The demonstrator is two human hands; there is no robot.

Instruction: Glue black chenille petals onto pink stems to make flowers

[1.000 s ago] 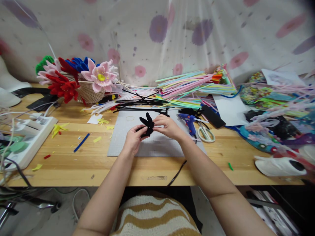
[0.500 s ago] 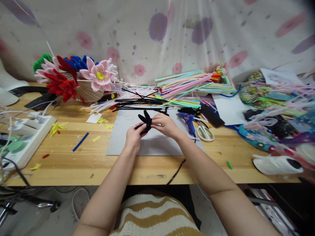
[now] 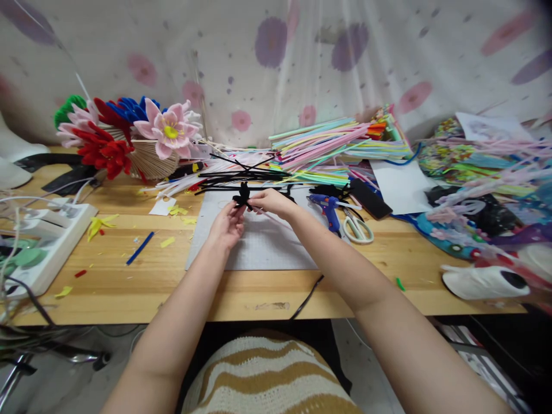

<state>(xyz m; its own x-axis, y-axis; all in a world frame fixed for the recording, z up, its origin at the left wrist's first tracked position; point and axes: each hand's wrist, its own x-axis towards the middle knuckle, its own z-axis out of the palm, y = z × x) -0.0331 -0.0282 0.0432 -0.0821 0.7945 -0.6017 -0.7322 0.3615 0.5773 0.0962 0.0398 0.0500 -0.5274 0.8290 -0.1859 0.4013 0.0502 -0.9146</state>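
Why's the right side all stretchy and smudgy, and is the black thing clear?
Head view: the pink printed flower at top right looks stretched, probably by a wide lens; head view: the colorful craft pile looks smudgy; head view: the black fuzzy flower is so dark its petals blend together.

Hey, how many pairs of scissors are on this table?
1: the scissors lie just right of the blue glue gun, farther right than the right hand. Others may be hidden in the clutter.
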